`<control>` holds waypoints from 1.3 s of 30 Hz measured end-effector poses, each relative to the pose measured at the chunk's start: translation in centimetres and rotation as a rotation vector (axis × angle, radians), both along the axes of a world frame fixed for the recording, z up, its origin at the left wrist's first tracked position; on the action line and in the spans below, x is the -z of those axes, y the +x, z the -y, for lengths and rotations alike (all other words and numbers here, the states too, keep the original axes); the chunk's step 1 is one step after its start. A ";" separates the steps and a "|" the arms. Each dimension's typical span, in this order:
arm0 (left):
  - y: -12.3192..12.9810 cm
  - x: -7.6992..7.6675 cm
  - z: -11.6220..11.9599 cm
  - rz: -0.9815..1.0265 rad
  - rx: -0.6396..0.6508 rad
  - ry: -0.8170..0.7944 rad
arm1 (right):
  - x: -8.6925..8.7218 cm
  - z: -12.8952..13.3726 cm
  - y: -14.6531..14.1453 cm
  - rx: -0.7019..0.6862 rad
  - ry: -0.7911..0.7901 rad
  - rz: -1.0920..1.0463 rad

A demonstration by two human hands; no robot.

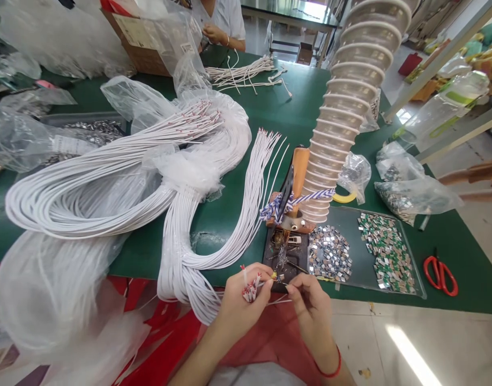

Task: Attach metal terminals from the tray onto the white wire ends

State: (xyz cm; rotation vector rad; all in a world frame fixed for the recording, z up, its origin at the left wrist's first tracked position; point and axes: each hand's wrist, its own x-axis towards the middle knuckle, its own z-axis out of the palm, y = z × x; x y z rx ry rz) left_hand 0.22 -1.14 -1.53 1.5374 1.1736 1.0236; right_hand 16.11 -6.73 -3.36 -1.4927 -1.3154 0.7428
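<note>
My left hand [246, 292] is closed around a bunch of white cables, whose red-tipped ends [252, 288] stick out of the fist. Its thumb and forefinger meet near a small yellow piece and a tiny metal connector [281, 277] at the front of a dark soldering stand [286, 252]. Opposite, my right hand [310, 300] pinches a thin wire [287, 285] with thumb and forefinger, close to the connector; exactly where the wire ends is too small to tell. A long bundle of white cables [214, 262] curves over the table's front edge beside my left hand.
Behind the stand rises a ribbed clear hose [338, 118]. Right of it, a tray [354, 268] bears piles of metal connectors and green boards. Red scissors [440, 275] lie further right. Plastic-wrapped cables [89, 187] cover the left side. Across the table sits another person [225, 27].
</note>
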 end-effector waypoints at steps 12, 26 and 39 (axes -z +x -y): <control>0.4 -0.2 -0.3 -0.010 0.004 0.028 | -0.8 -0.8 -0.2 0.004 0.110 0.063; 0.4 -0.7 -0.5 0.023 -0.008 0.046 | -0.5 -0.8 -0.3 -0.023 0.124 -0.052; 0.3 -1.3 -0.5 0.029 -0.021 0.058 | -0.6 -0.8 -0.1 -0.044 0.092 -0.121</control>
